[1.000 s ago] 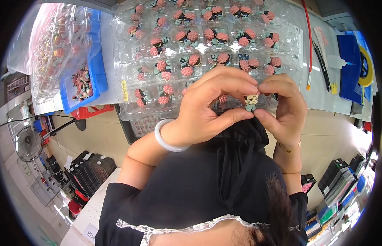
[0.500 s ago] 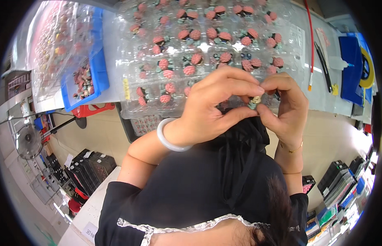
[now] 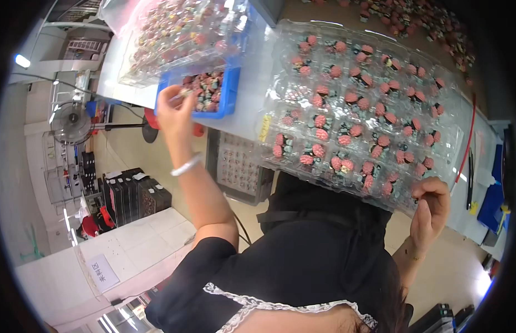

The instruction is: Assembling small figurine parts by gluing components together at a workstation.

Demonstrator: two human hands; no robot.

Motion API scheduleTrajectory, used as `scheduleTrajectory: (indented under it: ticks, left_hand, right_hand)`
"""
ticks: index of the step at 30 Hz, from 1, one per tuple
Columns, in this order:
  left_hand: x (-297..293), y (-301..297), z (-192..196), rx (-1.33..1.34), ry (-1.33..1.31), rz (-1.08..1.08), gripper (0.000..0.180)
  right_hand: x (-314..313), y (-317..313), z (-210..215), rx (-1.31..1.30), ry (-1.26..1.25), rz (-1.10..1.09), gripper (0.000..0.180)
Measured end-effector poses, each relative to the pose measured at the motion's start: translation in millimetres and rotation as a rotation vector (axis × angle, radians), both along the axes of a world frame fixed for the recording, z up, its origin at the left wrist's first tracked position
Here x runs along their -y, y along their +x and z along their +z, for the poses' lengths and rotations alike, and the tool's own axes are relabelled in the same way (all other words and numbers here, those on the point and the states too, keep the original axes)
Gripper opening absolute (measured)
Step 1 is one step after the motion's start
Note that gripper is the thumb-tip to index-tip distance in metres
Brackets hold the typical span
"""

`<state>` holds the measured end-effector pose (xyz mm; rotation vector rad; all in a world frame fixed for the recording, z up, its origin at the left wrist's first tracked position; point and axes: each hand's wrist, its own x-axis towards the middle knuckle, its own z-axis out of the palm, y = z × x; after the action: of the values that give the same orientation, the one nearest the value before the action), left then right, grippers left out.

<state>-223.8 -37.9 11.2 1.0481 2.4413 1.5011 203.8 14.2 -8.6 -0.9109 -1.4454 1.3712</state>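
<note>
Left hand (image 3: pixel 174 111) at blue bin (image 3: pixel 227 94) edge; right hand (image 3: pixel 430 211) under clear tray (image 3: pixel 446 161).

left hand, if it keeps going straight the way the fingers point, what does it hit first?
Likely the blue bin of small pink-and-dark parts: the left hand reaches toward its near edge, fingertips about at the rim. Depth is unclear from this view.

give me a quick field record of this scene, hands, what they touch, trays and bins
left hand: raised at the blue bin, pinching a small piece in its fingertips
right hand: curled at the near edge of the clear tray
clear tray: many pockets, most holding small pink and dark figures
blue bin: holds loose pieces of the same kind
wrist: white bangle on the left
floor: standing fan
</note>
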Motion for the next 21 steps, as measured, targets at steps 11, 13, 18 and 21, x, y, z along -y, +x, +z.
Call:
scheduleTrajectory:
  ticks: [11,13,18,21]
  left_hand:
    - [-38.6,89.3,26.9,-0.647,-0.088,-0.473,0.007]
    - [-60.6,118.1,31.2,-0.772,-0.123,-0.744,0.009]
    - [-99.5,134.0,6.6,-1.092,-0.334,-0.860,0.013]
    - [-103.2,137.2,2.7,-1.143,-0.413,-0.820,0.013]
  right_hand:
    - [-3.5,-5.5,-3.9,0.018,0.022,0.019,0.022]
    - [-3.0,-4.2,-3.0,0.023,0.026,0.017,0.021]
    - [-3.0,-3.9,-1.3,0.008,0.010,0.011,0.017]
    - [-2.5,-2.6,-3.5,0.005,0.019,0.013,0.017]
